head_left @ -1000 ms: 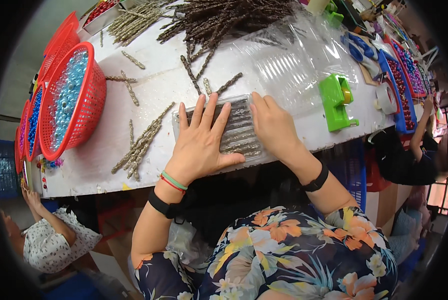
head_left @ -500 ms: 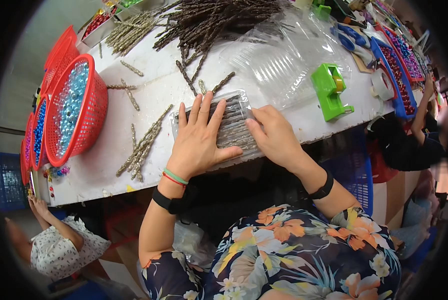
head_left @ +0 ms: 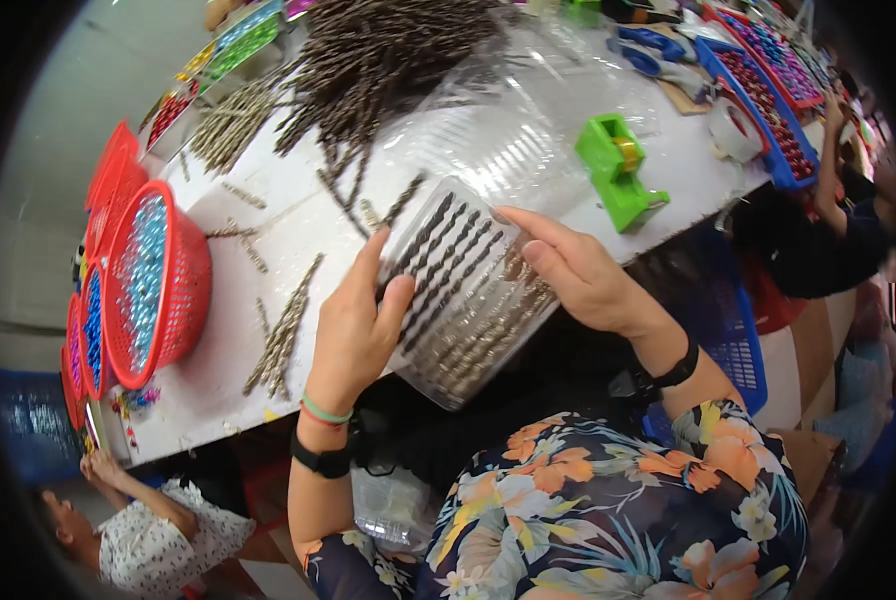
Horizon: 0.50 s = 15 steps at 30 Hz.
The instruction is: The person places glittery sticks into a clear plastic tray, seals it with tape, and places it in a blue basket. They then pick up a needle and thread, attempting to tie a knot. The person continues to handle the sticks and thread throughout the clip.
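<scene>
Both my hands hold a clear plastic box, lifted and tilted at the table's front edge. Inside it lie dark twisted sticks on one side and pale glittery twisted sticks on the other. My left hand grips the left side, thumb on top. My right hand pinches the far right corner; its lower fingers are hidden. Beyond the box are a few loose dark sticks. A small bundle of pale twisted sticks rests on the table left of my left hand.
A large pile of dark sticks and clear plastic packaging lie at the back. To the right stand a green tape dispenser and a blue tray of red beads. A red basket of light blue beads stands left. People sit at both sides.
The box has come up off the table and turned, tilting toward me. My left hand went from lying flat on top to gripping its left side; my right hand keeps its corner.
</scene>
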Available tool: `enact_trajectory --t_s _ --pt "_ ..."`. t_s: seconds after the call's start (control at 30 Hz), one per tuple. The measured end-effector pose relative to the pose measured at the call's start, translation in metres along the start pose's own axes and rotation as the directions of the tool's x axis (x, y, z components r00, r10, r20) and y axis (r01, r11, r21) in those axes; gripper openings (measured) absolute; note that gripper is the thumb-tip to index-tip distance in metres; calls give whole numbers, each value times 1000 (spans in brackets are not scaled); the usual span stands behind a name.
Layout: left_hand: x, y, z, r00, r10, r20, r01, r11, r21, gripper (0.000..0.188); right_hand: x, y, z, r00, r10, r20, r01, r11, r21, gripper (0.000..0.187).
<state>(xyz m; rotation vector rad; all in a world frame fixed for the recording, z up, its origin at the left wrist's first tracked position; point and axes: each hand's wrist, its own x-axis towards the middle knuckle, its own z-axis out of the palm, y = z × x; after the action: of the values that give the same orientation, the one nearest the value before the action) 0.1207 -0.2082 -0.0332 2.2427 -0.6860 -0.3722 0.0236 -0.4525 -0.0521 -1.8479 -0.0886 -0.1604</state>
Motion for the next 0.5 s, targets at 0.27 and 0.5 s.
enact_trajectory --t_s 0.27,0.5 --pt "7 34 115 807 283 519 478 204 -855 79 -57 1 -81 981 189 51 -186 981 -58 34" --pt "11 56 156 846 223 485 476 96 -874 60 -45 57 -125 811 -159 -564 -147 876 -459 18"
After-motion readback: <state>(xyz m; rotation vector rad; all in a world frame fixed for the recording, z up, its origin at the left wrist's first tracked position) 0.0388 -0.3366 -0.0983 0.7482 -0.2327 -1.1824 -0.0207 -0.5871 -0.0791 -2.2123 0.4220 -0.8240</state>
